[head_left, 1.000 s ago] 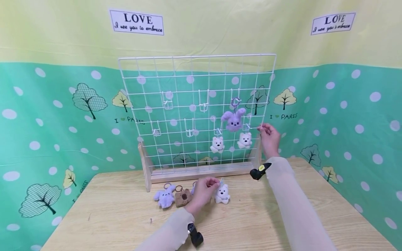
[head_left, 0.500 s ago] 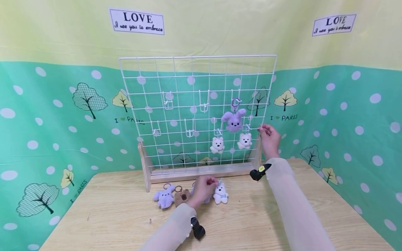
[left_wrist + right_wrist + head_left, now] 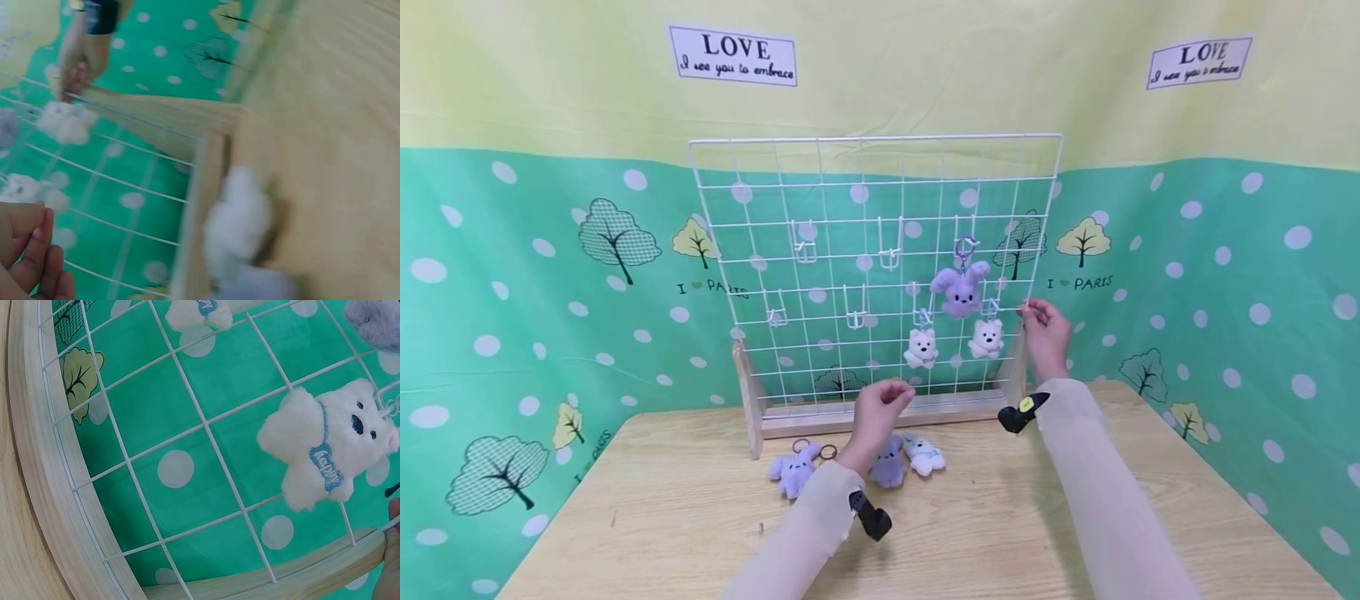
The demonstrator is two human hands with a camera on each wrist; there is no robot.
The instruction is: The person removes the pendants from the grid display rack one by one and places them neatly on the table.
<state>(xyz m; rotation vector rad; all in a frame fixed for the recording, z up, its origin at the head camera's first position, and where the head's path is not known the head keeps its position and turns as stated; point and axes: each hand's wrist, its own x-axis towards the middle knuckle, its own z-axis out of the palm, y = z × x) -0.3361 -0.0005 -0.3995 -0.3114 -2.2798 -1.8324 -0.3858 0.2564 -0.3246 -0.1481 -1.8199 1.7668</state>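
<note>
1. The left hand (image 3: 877, 410) is raised above the table (image 3: 1000, 533), in front of the lower part of the white wire grid (image 3: 876, 137). Its fingers are curled and the thumb meets the fingertips – nothing shows between them.
2. The right hand (image 3: 1047, 329) is at the end of an outstretched arm, thumb and fingers pinching the grid's right edge wire near the top of the wooden stand (image 3: 747, 400)'s right upright.
3. Below the left hand and a little to its right, the white plush bear (image 3: 923, 456) lies tilted on the table, well apart from the fingers and close beside a lavender rabbit (image 3: 889, 463).
4. Another lavender plush (image 3: 793, 471) lies left of the left forearm; a brown ring (image 3: 828, 452) shows between them.
5. On the grid's hooks hang a purple rabbit (image 3: 961, 292) and, lower, two small bears: the left one (image 3: 921, 348) and the right one (image 3: 987, 340) – the latter nearest the right hand.
6. Each wrist wears a black camera, left (image 3: 870, 517) and right (image 3: 1022, 412).
</note>
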